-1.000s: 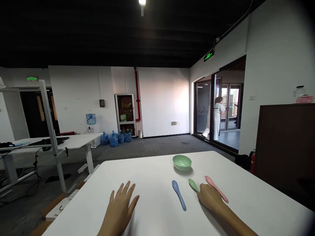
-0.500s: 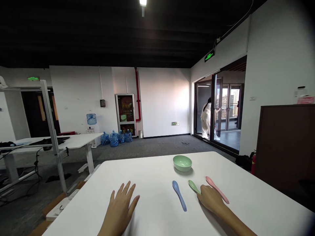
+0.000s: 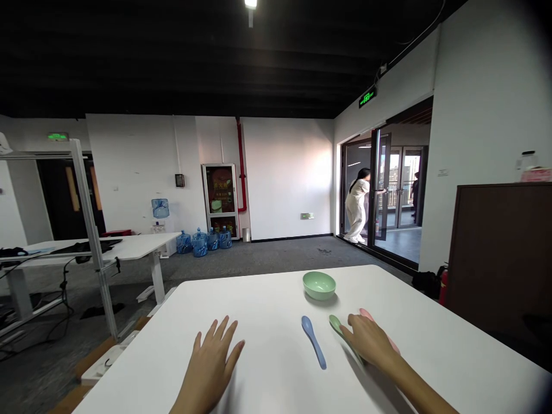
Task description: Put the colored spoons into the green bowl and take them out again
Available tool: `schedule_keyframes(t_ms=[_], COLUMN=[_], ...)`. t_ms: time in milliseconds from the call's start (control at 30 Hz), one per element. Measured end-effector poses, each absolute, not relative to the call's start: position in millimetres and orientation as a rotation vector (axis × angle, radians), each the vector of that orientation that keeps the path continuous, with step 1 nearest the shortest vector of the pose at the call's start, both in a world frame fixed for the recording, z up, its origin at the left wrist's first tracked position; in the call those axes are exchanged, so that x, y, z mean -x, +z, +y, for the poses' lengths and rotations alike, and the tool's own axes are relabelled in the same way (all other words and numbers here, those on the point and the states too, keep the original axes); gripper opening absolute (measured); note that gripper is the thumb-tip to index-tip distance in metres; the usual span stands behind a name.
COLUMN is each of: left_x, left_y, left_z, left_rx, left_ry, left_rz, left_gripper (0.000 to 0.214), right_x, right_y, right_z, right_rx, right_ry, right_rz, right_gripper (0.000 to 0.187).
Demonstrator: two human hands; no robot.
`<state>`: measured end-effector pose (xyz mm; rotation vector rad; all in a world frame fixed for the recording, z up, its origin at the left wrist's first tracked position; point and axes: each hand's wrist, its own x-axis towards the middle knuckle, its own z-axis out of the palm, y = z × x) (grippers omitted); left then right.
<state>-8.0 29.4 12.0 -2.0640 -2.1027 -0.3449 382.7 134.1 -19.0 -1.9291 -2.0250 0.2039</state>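
Note:
My left hand [image 3: 210,368] lies flat on the white table [image 3: 267,299] with its fingers spread and nothing in it. My right hand [image 3: 367,341] is curled over the handle of a green spoon [image 3: 335,323], with the spoon's bowl sticking out past my fingertips. To the left of it a blue spoon [image 3: 313,340] lies alone on the table. A pink spoon [image 3: 366,314] is mostly hidden behind my right hand. A green bowl [image 3: 319,285] stands just beyond the spoons.
A dark brown cabinet [image 3: 500,247] stands at the right of the table. A second white desk [image 3: 129,246] with a metal frame is at the left. A person in white stands at the glass door [image 3: 357,208] far back. Blue water jugs [image 3: 200,241] line the back wall.
My right hand has slid forward over the green spoon's handle and now covers most of the pink spoon. The person at the door has stepped left. My left hand has stayed put.

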Motion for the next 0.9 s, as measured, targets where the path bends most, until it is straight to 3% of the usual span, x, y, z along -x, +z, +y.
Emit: schedule_keyframes(t_ms=[433, 900], left_x=[8, 8], left_y=[10, 12], left_z=[31, 31], left_rx=[2.055, 2.064], left_ry=[-0.363, -0.367], left_rz=[-2.102, -2.107], left_gripper=[0.055, 0.057], right_x=[-352, -349], right_y=[-16, -10], right_z=[133, 124], right_rx=[1.671, 1.693], right_ry=[0.164, 0.187], right_rz=[-2.133, -2.176], right_gripper=[0.071, 0.074])
